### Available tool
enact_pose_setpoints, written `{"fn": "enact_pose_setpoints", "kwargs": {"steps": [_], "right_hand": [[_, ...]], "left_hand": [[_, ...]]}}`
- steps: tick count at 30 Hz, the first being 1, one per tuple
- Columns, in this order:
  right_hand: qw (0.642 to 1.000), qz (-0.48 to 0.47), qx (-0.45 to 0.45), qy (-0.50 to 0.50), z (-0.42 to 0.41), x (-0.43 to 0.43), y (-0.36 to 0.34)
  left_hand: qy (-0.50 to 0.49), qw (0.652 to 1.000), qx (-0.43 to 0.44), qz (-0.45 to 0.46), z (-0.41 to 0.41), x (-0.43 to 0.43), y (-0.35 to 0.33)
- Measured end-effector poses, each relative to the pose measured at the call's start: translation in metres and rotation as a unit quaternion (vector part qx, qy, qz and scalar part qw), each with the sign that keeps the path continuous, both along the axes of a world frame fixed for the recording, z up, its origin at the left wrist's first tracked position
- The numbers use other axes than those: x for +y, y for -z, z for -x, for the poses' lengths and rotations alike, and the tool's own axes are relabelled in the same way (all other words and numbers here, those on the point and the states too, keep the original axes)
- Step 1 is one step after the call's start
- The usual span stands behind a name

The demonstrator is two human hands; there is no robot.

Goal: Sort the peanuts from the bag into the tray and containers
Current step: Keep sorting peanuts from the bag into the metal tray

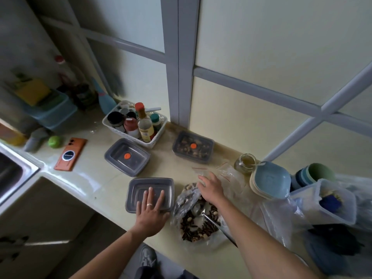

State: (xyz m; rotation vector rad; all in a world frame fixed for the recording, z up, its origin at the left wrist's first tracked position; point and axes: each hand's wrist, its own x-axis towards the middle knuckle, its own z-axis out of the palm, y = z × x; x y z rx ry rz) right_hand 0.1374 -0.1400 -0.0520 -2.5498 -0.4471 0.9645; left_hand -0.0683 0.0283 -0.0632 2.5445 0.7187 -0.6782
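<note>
Down at the counter's near edge, our left hand [152,212] lies flat, fingers spread, on the lid of the near container [131,198]. Just to its right sits the bag of peanuts [186,200], long axis running away from us. Our right hand [211,188] is on the bag's far end w/ fingers curled down. Pinching or not, can't tell tbh. Right's def nearer imo.

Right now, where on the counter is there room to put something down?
Bare counter lies between the orange phone and the near container under the left hand, and between the left stickered container and the right stickered container. The right side is crowded: peanut bag, right hand, jar, stacked bowls.
</note>
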Motion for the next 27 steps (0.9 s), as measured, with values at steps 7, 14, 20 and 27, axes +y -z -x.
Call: {"fn": "enact_pose_setpoints", "kwargs": {"steps": [7,14,20,27], "right_hand": [[0.996,0.021,0.075,-0.04,-0.012,0.005,0.015],[0.985,-0.12,0.058,0.107,-0.001,-0.004,-0.002],[0.946,-0.252,-0.057,0.195,0.026,0.004,-0.027],[0.904,-0.34,0.023,0.259,0.094,0.006,-0.043]], "left_hand": [[0.073,0.993,0.095,0.014,0.001,0.01,0.004],[0.075,0.99,0.116,0.008,-0.001,0.006,0.0],[0.068,0.992,0.108,0.018,-0.002,0.004,-0.004],[-0.102,0.979,-0.176,0.024,-0.011,-0.009,-0.021]]}}
